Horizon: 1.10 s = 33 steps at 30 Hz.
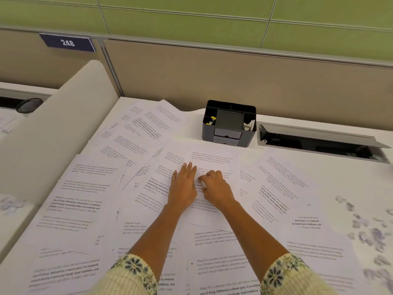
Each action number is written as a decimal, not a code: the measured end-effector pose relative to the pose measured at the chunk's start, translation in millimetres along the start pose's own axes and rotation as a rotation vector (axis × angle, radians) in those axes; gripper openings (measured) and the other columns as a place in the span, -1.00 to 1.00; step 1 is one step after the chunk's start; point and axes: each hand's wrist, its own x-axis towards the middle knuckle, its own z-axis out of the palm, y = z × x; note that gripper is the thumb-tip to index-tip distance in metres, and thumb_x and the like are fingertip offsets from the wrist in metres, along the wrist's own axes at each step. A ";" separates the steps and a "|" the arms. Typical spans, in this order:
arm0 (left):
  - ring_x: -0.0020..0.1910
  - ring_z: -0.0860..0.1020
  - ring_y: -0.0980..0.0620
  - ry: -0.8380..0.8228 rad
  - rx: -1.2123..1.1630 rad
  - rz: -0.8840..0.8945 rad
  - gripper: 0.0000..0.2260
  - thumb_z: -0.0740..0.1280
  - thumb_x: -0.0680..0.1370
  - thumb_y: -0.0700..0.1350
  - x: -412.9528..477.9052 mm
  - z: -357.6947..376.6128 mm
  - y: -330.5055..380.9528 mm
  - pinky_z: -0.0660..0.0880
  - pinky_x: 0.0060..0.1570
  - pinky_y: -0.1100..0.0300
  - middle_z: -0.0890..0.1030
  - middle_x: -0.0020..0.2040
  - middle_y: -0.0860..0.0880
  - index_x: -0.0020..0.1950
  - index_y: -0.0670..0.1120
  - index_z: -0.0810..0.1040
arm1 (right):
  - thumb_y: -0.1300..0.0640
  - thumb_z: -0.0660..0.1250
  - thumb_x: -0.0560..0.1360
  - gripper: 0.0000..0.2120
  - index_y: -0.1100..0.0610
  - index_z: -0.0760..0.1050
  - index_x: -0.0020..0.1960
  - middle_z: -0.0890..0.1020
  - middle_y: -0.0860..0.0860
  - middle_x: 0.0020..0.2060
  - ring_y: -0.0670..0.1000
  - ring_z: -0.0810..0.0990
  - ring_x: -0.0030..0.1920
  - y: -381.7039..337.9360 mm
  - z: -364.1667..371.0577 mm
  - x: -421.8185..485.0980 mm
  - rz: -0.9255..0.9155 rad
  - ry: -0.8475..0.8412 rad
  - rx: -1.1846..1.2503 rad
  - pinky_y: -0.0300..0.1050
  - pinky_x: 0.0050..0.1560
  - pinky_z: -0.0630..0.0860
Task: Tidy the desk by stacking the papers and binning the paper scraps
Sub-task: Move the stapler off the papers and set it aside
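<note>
Your left hand (183,189) flat, fingers spread, on scattered white printed paper sheets (85,201), right hand (214,186) grip pinched on small white paper scrap (203,184), more scraps (370,233) far right of white surface (191,120).

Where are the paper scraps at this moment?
In the head view, the paper scraps lie along the desk's right edge, beside the spread printed sheets, right of both hands and nearer than the open cable hatch.

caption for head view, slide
Both hands, left flat, right curled, on printed papers strewn over desk; scraps at right.
</note>
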 end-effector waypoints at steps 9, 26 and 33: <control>0.58 -0.07 -0.02 -0.017 0.017 0.031 -0.52 0.03 0.67 -0.04 3.5 7.9 7.6 -0.15 0.51 -0.01 0.02 0.60 -0.04 0.59 -0.07 0.03 | 0.17 0.27 0.55 -0.65 0.03 0.48 0.33 0.51 0.07 0.24 0.07 0.35 0.28 11.9 -18.3 7.1 0.057 0.188 0.185 -0.05 0.12 0.47; 0.56 -0.22 -0.08 -0.132 0.141 0.090 -0.42 -0.13 0.65 0.17 25.9 33.9 33.3 -0.24 0.51 -0.08 -0.20 0.59 -0.08 0.59 -0.05 -0.17 | 0.14 0.33 0.56 -0.65 0.04 0.49 0.34 0.51 0.10 0.29 0.14 0.38 0.33 45.7 -113.4 90.4 0.156 0.376 0.228 0.00 0.22 0.42; 0.56 -0.24 -0.07 -0.112 0.143 0.085 -0.43 -0.19 0.64 0.17 22.2 33.7 33.6 -0.13 0.53 -0.11 -0.23 0.59 -0.07 0.59 -0.04 -0.19 | 0.10 0.31 0.58 -0.62 0.05 0.44 0.39 0.50 0.16 0.27 0.18 0.36 0.31 58.2 -129.6 123.9 0.182 0.360 0.151 0.08 0.17 0.44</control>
